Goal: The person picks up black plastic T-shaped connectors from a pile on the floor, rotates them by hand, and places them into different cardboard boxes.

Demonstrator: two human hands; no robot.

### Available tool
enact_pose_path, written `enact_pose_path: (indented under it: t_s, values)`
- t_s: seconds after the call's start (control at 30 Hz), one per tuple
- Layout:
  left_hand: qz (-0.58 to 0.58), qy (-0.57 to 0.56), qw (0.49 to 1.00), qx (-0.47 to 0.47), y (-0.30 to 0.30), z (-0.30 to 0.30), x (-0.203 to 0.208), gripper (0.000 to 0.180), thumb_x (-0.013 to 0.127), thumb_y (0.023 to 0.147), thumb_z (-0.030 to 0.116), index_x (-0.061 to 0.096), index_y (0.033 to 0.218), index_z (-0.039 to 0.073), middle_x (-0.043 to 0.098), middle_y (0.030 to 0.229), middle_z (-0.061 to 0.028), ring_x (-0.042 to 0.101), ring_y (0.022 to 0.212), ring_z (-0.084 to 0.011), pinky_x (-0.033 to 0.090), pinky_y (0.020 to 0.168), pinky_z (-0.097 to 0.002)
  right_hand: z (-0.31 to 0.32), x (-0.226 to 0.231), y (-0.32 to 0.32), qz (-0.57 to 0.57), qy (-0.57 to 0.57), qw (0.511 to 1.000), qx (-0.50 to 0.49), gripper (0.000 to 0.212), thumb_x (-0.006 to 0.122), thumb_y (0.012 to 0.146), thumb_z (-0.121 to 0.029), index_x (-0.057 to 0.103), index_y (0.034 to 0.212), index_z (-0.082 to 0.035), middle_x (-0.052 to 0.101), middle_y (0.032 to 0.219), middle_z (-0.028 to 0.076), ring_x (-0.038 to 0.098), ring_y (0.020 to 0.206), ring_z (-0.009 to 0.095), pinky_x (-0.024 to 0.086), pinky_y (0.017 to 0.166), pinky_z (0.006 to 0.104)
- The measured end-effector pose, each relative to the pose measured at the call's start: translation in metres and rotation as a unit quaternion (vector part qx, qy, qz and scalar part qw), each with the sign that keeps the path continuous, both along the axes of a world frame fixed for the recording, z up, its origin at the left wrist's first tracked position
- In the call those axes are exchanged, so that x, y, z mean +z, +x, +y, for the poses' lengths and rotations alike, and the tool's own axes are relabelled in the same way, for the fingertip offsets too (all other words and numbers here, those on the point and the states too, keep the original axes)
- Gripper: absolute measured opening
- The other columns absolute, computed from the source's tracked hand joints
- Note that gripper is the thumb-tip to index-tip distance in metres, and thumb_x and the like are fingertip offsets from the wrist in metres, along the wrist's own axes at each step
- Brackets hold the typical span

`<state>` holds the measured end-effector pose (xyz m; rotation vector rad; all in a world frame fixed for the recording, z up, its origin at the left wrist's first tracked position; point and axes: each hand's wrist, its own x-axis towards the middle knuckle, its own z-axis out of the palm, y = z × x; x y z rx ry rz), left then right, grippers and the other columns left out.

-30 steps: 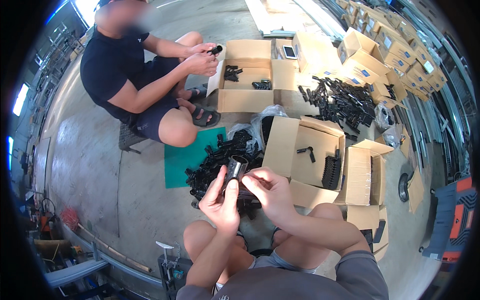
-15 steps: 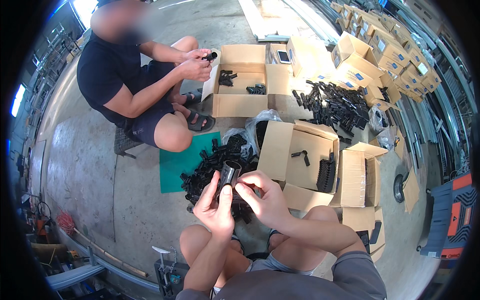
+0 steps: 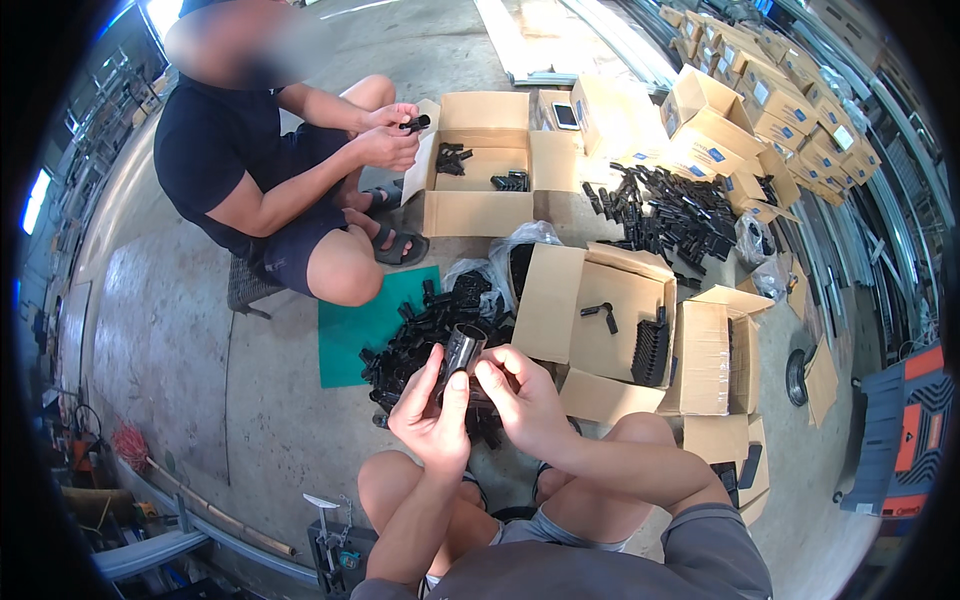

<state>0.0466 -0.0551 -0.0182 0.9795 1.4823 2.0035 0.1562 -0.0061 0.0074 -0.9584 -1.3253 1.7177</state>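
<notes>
A glossy black tubular fitting (image 3: 465,346) is held up before me, its open round end pointing upward and slightly right. My left hand (image 3: 433,418) grips its lower part, with the thumb on the near side and fingers on the left. Closed in a pinch, my right hand (image 3: 525,405) holds the fitting's right side; its fingertips partly hide the lower end. Behind and below lies a heap of similar black fittings (image 3: 408,345), partly on a green mat (image 3: 342,345). An open cardboard box (image 3: 548,305) to the right contains a few loose fittings (image 3: 602,316) and a neat black row (image 3: 650,352).
At the far left a seated co-worker (image 3: 225,165) handles another black piece beside an open carton (image 3: 480,213). More black parts (image 3: 670,215) are spread on the floor at the far right. Smaller cartons (image 3: 705,355), stacked boxes (image 3: 790,100) and an orange-grey case (image 3: 900,435) stand rightward.
The fitting in my hands has tipped slightly to the right, while both hands stay almost in place. The co-worker's hands and piece have shifted a little.
</notes>
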Motion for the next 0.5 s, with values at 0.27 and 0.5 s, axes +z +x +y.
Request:
enact_pose_path:
  t_s: [0.27,0.5]
  values:
    - [-0.016,0.001,1.0,-0.004,0.0011,0.0019,0.0023,0.04,0.07,0.085,-0.002,0.061,0.123,-0.007,0.068,0.104,-0.0127,0.062,0.091,-0.0121,0.049,0.081,-0.0245,-0.0039,-0.0018,0.0,0.059,0.023,0.998,0.003,0.017,0.056,0.098,-0.012,0.055,0.11,0.0,0.061,0.104,0.005,0.056,0.096,0.01,0.046,0.084,0.0268]
    - [0.002,0.008,1.0,0.0,0.0008,0.0022,0.0004,0.04,0.07,0.085,-0.002,0.061,0.123,-0.007,0.068,0.103,-0.0127,0.062,0.09,-0.012,0.049,0.08,-0.0243,-0.0043,-0.0027,-0.0038,0.05,0.004,0.999,-0.011,0.016,0.054,0.099,-0.01,0.054,0.111,0.0,0.06,0.103,0.004,0.056,0.095,0.008,0.047,0.085,0.025]
